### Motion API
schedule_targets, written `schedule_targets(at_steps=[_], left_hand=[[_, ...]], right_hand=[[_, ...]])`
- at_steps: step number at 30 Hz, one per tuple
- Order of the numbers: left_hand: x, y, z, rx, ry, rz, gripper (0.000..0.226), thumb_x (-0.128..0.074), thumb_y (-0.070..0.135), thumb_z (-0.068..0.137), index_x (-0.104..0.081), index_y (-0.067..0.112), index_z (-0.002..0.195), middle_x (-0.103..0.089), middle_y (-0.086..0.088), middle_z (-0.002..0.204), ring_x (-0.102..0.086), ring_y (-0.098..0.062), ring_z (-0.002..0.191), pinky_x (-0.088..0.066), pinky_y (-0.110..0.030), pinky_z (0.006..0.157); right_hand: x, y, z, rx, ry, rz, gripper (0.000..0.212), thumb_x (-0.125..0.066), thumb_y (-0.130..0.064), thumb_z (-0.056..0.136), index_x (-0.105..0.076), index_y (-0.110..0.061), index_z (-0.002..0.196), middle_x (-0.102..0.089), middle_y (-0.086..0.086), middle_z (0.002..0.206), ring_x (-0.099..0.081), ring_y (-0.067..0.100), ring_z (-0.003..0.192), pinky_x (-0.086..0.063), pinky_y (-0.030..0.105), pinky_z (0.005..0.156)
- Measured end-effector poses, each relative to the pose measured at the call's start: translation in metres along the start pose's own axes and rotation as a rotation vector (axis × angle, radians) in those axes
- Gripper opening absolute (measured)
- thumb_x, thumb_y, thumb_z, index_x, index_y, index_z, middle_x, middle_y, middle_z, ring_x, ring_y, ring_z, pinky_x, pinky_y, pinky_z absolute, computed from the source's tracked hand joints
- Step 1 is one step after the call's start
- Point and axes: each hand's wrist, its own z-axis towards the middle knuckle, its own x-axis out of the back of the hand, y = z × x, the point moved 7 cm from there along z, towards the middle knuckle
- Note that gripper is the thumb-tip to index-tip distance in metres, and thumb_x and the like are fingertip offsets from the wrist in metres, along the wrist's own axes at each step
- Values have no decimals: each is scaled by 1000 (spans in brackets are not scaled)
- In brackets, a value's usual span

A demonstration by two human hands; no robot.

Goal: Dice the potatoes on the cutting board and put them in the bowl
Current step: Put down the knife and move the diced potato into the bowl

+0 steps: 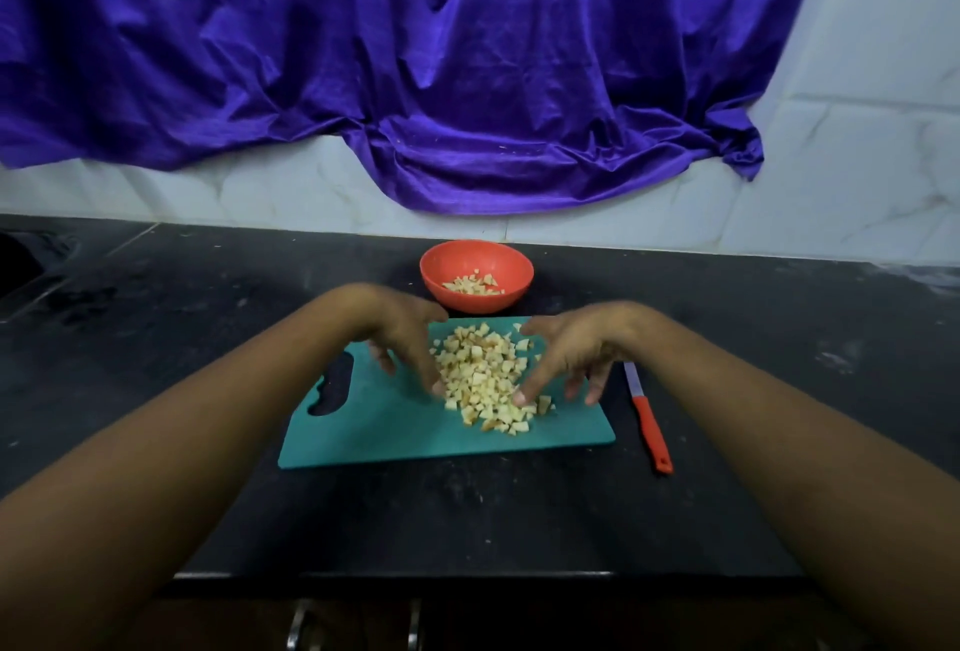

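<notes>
Left hand (402, 338) and right hand (576, 354), fingers spread, flank the dice (485, 377) on the board (389, 437); bowl (457, 260) farther; knife (649, 421) right.

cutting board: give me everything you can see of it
The cutting board is teal, a thin rectangle with rounded corners, plastic by its look, flat on the dark countertop. It has a wavy handle cutout at its left end. Its middle and far part hold a pile of diced potato. The left hand and right hand flank the pile, fingertips down at the board. An orange bowl stands just beyond its far edge. A knife lies beside its right edge, not touching.
</notes>
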Motion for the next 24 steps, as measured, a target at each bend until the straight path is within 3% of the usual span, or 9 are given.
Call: schedule_targets(at_steps=[2,6,11,16,18,21,24], left_hand=[[-17,6,1,24,-28,57,115,-95,22,70,-24,24,161,-30,-5,161,-58,-28,123,-63,-30,76],[-30,22,5,44,42,72,107,-95,20,70,-31,24,157,-30,-7,150,-68,-21,90,-63,-27,68],[-33,28,9,1,71,-107,90,-88,-1,73,-41,19,147,-51,-6,130,-70,-26,99,-64,-34,78],[-32,24,6,-32,114,-274,71,-83,-9,74,-50,16,131,-58,-11,121,-71,-29,101,-63,-40,85],[-31,23,7,-41,115,-347,63,-80,-13,76,-52,14,126,-65,-18,117,-74,-34,97,-63,-41,84],[-25,25,9,-47,126,-434,54,-75,-16,79,-56,13,120,-70,-21,109,-76,-28,86,-65,-34,74],[-18,28,9,-57,132,-493,52,-72,-17,80,-57,9,122,-72,-20,104,-77,-25,85,-64,-32,74]], right_hand=[[-13,-2,6,-36,-3,-72,127,-94,-34,73,-4,-36,163,-44,13,154,-69,25,102,-64,38,75],[-21,-19,19,-3,85,-57,103,-95,-32,71,-29,-28,149,-57,8,127,-70,26,101,-63,34,62],[-25,-36,24,98,133,79,79,-90,-8,76,-42,-24,137,-60,8,117,-71,25,98,-64,35,64],[-23,-34,30,141,209,282,76,-79,6,80,-42,-22,140,-60,11,111,-68,22,84,-60,30,55],[-22,-31,32,142,228,405,61,-74,11,82,-48,-17,129,-60,12,105,-67,21,79,-62,32,58],[-18,-30,32,140,231,544,30,-69,15,84,-59,-6,103,-65,18,95,-71,27,79,-65,42,74],[-13,-31,30,129,192,667,19,-64,19,85,-62,2,94,-65,23,98,-73,35,88,-64,45,82]])
